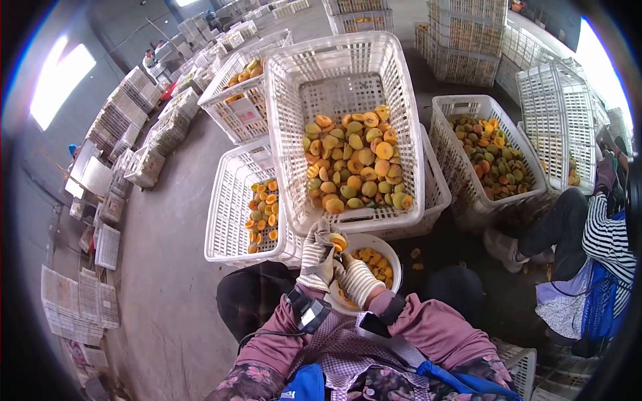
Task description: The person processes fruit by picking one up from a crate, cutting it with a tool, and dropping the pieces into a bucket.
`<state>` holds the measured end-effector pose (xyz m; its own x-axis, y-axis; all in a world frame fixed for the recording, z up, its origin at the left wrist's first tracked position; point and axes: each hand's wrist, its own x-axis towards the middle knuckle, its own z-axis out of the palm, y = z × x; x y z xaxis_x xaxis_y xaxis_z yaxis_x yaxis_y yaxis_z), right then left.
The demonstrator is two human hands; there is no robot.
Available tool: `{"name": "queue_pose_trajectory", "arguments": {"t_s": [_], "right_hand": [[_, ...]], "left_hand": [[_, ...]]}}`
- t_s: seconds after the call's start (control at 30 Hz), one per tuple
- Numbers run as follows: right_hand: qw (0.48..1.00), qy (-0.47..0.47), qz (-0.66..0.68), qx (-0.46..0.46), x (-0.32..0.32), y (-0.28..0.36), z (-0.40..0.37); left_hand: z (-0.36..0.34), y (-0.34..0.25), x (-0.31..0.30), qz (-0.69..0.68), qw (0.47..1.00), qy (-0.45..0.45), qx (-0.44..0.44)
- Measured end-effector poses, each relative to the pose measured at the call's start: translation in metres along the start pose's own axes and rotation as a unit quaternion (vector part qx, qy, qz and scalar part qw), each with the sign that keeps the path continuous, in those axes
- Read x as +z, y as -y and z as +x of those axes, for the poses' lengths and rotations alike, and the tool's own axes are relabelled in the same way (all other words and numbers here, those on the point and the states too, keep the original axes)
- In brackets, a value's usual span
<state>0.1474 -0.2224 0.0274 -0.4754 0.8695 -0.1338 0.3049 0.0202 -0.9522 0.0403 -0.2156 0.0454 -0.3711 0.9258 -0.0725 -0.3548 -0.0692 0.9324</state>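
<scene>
My left hand (316,259), in a striped work glove, is closed around a yellow peach half (338,241), its cut side showing orange. Close against it is my right hand (359,278), also gloved, with its fingers curled in toward the fruit. Something small and dark shows between the two hands, too small to make out. Under them stands a white bucket (396,259) with orange fruit pieces (374,262) inside. Just beyond, a large white plastic crate (284,134) tilts toward me and holds a heap of peaches (354,160), some halved.
At left, a lower white crate (227,194) holds cut halves. On the right stands a crate (445,150) full of peaches, near a seated co-worker's striped sleeve (605,230). Crate stacks (468,40) rise behind. Fruit scraps (416,254) lie on the floor beside the bucket.
</scene>
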Motion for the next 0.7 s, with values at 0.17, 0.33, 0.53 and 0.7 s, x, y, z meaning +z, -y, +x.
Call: {"name": "queue_pose_trajectory", "arguments": {"t_s": [0.17,0.33,0.53,0.7], "right_hand": [[0.957,0.198,0.136,0.161,-0.020,0.014,0.001],[0.977,0.116,0.126,0.126,-0.005,0.013,-0.001],[0.995,0.005,0.084,0.059,-0.008,0.014,0.004],[0.995,0.031,0.070,0.069,-0.008,0.007,0.000]], "left_hand": [[0.006,0.005,-0.016,0.163,0.985,0.061,0.001],[0.017,0.016,-0.030,0.014,0.990,0.015,-0.141],[-0.010,-0.016,0.010,0.100,0.995,-0.007,-0.029],[-0.014,-0.033,0.029,0.018,0.999,-0.020,-0.038]]}}
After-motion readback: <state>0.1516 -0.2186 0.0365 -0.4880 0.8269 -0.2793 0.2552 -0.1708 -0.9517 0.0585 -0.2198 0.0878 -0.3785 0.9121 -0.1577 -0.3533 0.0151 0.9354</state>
